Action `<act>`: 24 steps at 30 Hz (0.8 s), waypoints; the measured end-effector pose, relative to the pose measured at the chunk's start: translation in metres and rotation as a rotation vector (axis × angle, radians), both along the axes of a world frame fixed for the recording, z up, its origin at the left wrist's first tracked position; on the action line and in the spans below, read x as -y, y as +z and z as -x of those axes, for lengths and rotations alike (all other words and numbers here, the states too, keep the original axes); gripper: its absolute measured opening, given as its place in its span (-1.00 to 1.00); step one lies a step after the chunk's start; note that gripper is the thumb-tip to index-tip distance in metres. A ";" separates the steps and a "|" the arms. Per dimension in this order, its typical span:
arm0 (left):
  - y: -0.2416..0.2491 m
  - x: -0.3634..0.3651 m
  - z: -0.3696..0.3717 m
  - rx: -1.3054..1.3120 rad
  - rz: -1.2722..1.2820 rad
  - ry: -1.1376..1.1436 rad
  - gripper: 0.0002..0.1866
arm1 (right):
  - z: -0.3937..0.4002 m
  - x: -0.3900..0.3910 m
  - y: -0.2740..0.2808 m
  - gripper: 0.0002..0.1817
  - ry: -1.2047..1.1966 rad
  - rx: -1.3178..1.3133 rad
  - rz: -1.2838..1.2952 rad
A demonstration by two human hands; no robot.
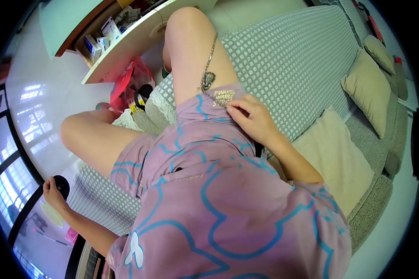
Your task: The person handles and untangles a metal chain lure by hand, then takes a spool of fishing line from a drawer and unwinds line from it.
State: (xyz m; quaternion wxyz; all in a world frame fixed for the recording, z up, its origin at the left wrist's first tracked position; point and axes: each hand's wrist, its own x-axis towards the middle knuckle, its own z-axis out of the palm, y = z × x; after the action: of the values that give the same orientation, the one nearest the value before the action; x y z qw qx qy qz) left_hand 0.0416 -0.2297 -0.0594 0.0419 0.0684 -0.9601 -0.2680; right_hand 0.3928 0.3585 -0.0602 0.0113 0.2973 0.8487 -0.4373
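A dark metal chain necklace (211, 56) lies over my right thigh, with a thick dark clump or pendant (208, 80) near the hem of my shorts. From there a thin part runs to my right hand (249, 117), whose thumb and fingers pinch its end above the printed lettering. Off to the left, my left hand (54, 191) is held out past my knee with its fingers curled closed. Right beside it shows a round black object (62, 187); whether the fingers grip it or something small, I cannot make out.
I sit on a sofa with a patterned grey-green cover (284, 69). Cushions (368, 90) lie to the right. Ahead stands a table with an open drawer (125, 44) holding boxes. A red bag (125, 86) sits below it. A glossy dark-framed surface (14, 172) borders the left.
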 end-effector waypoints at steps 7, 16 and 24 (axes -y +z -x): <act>0.004 -0.012 -0.001 0.009 0.026 -0.002 -0.75 | 0.045 -0.007 -0.004 -0.77 -0.012 -0.274 -0.347; 0.008 -0.024 0.008 0.011 -0.004 -0.010 -0.70 | 0.070 -0.023 -0.009 -0.77 -0.160 0.065 0.282; -0.008 -0.016 0.024 0.031 -0.009 -0.001 -0.72 | 0.055 -0.026 -0.009 -0.85 -0.102 -0.014 0.097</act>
State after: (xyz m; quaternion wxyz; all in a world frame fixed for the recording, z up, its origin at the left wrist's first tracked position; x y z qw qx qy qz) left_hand 0.0177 -0.2134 -0.0677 0.0267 0.0724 -0.9594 -0.2712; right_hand 0.3377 0.3849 -0.0687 -0.0024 0.3362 0.8103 -0.4799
